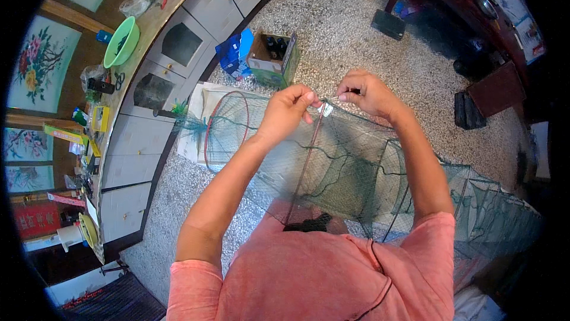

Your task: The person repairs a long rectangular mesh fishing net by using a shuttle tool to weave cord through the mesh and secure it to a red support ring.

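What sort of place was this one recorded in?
Probably a room in a home, though a small shop can't be ruled out: a long run of white cabinets along the left, flower-painted panels above their countertop, and a speckled, terrazzo-like floor.

Forearms partly hide the net; the shirt is cut off below.

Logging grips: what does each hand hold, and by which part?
Left hand: seemingly the net, by its far edge beside the tag. Right hand: something thin; which part, cannot tell.
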### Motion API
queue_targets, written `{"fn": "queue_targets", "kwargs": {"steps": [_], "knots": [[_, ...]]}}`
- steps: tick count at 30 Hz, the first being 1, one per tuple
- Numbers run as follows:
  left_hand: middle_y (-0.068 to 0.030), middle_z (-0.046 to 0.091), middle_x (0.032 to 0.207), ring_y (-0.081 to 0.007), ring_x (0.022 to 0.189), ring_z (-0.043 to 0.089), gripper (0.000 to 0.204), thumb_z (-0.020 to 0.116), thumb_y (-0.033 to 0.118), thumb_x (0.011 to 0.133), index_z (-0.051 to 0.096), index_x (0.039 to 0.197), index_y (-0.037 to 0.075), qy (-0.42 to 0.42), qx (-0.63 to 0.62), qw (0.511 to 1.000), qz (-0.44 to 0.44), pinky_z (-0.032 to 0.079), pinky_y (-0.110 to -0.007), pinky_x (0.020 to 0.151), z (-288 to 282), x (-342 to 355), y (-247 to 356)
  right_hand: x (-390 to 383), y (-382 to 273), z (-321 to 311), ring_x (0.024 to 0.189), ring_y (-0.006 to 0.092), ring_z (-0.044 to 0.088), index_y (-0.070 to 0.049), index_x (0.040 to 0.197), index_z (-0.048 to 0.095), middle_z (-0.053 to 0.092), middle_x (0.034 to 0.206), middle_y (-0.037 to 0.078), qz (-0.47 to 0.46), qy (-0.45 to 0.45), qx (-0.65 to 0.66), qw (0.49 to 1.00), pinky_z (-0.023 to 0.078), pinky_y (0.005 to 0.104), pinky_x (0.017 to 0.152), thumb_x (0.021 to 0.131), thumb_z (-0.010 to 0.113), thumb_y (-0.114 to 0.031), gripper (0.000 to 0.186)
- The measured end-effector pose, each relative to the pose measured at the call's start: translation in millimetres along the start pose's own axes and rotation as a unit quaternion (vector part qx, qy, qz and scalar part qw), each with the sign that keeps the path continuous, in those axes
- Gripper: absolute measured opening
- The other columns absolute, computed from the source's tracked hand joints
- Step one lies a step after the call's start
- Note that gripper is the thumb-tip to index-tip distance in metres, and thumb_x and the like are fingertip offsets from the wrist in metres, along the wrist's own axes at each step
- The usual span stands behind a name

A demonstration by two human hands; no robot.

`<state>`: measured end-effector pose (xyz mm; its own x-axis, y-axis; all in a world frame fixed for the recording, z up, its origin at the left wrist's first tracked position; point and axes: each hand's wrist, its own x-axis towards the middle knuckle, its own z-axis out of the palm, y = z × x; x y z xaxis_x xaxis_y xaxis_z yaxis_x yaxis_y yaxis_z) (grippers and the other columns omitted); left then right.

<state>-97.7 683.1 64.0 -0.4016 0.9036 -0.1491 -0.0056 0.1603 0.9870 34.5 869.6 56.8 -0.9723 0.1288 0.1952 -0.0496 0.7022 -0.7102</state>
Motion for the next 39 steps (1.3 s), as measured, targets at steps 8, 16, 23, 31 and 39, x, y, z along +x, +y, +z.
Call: {"fn": "queue_targets", "kwargs": {"steps": [8,16,23,31,39], "knots": [[-0.0045,0.063,0.08,-0.0083,0.052,0.052,0.017,0.048,0.012,0.092,0.059,0.085,0.001,0.059,0.014,0.998,-0.003,0.044,-0.022,0.051,6,1,-2,-3,9,5,0.079,0.0213,0.056,-0.007,0.078,0.063,0.059,0.077,0.005,0.038,-0.012,0.047,0.998,0.044,0.0319,0.073,0.073,0.066,-0.009,0.006],[-0.0064,0.064,0.083,-0.0082,0.053,0.052,0.017,0.048,0.016,0.093,0.057,0.088,0.002,0.069,-0.076,0.991,-0.084,0.039,-0.02,0.047,3,4,-7,-3,13,35,0.08,0.0104,0.052,-0.005,0.083,0.059,0.056,0.079,0.001,0.15,0.021,0.326,0.933,0.042,0.0256,0.072,0.079,0.065,-0.011,0.009],[-0.0056,0.06,0.081,-0.0087,0.057,0.053,0.014,0.046,0.017,0.093,0.053,0.088,0.006,0.11,-0.175,0.97,-0.127,0.038,-0.019,0.047,-7,4,-21,21,-31,43,0.077,0.0182,0.052,-0.008,0.081,0.059,0.055,0.081,0.004,0.074,0.013,0.185,0.98,0.042,0.0299,0.069,0.075,0.067,-0.012,0.011],[-0.0046,0.058,0.078,-0.0099,0.065,0.056,0.01,0.046,0.013,0.092,0.052,0.094,0.005,0.147,-0.156,0.976,-0.036,0.042,-0.022,0.054,-3,10,-35,46,-71,58,0.078,0.0282,0.056,-0.008,0.079,0.055,0.059,0.077,0.008,-0.049,0.172,0.057,0.982,0.044,0.0394,0.07,0.08,0.059,-0.017,0.01],[-0.0047,0.052,0.09,-0.0134,0.085,0.049,0.02,0.053,0.015,0.089,0.058,0.107,0.01,0.102,0.125,0.976,0.148,0.042,-0.026,0.073,19,1,-11,33,-112,-140,0.059,0.0141,0.047,-0.006,0.088,0.05,0.054,0.073,0.004,-0.225,0.316,0.231,0.892,0.042,0.0266,0.057,0.094,0.042,-0.016,0.014]]}}
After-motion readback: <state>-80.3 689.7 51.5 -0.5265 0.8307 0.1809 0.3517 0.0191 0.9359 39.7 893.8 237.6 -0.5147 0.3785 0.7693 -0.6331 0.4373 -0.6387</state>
